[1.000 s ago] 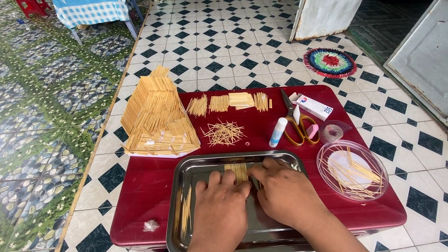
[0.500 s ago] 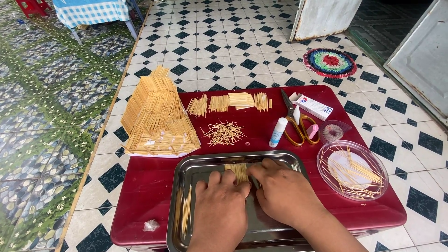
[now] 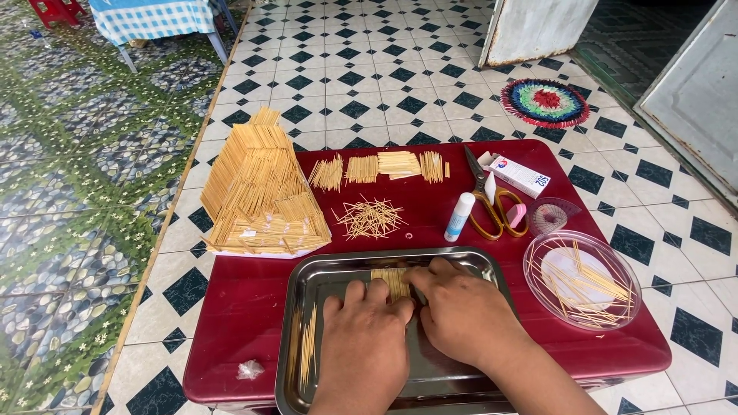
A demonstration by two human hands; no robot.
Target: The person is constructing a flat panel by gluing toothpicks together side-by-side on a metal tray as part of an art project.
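- Head view: a small white box (image 3: 520, 174) with a red and blue label lies at the far right of the red table (image 3: 238, 307), just beside the yellow-handled scissors (image 3: 492, 201) and a white glue stick (image 3: 460, 217).
- Your left hand (image 3: 365, 338) lies flat in the steel tray (image 3: 307, 278), fingers spread and pressing down beside a row of toothpicks (image 3: 392, 281).
- Your right hand (image 3: 461, 315) rests against it, fingertips on the same row; neither hand is clamped on anything.
- The tray also holds loose toothpicks (image 3: 307, 353) along its left side.
- A clear round lid (image 3: 582, 280) to the right holds scattered sticks.
- A toothpick pyramid (image 3: 260, 192) stands at the far left.
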